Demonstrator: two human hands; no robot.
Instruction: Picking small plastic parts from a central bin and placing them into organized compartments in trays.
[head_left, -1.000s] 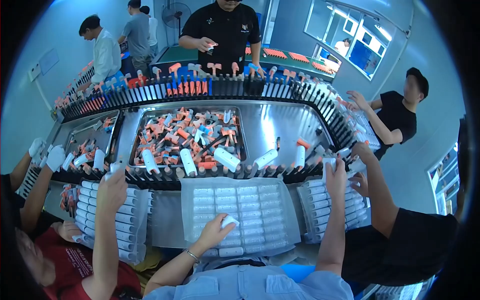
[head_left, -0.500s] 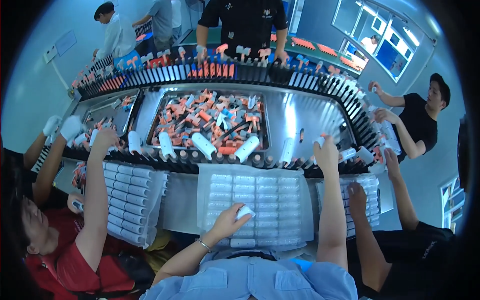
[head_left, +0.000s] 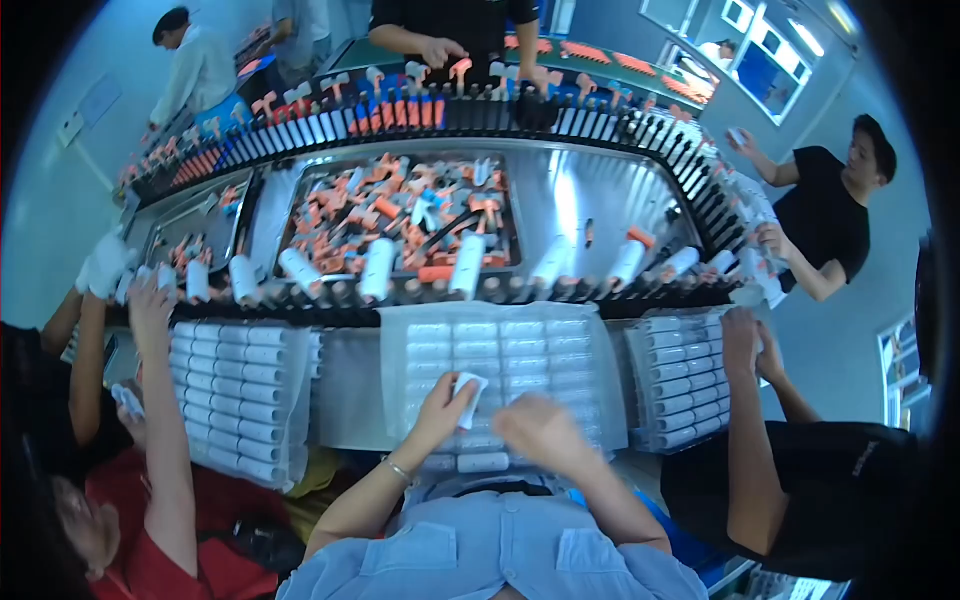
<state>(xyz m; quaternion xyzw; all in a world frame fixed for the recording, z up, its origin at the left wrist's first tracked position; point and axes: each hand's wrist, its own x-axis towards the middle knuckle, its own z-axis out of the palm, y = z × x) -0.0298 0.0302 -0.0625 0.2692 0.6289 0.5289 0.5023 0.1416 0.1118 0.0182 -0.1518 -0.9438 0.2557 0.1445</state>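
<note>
Over the tray in front of me, my left hand [head_left: 440,412] is closed on a small white cloth-like piece [head_left: 471,400], pinched between thumb and fingers. Close by on its right, my right hand [head_left: 545,432] is smeared by motion, so its fingers and anything in them cannot be made out. Beneath both hands lies a film-covered plastic tray [head_left: 400,350] with rows of white curved pieces. One white curved piece [head_left: 483,462] lies at its near edge. Beyond, white half-round covers [head_left: 467,264] lean along a row of dark posts.
A metal tray [head_left: 518,225] heaped with orange, grey and white parts sits inside the ring of black posts [head_left: 400,290]. Similar trays of white pieces stand at left [head_left: 232,400] and right [head_left: 690,380]. Co-workers' arms reach in on both sides; another person stands across the ring.
My right hand has come back from a white cover on the posts to beside my left hand. The cover stays there. My left hand has shifted slightly left and up with the white piece.
</note>
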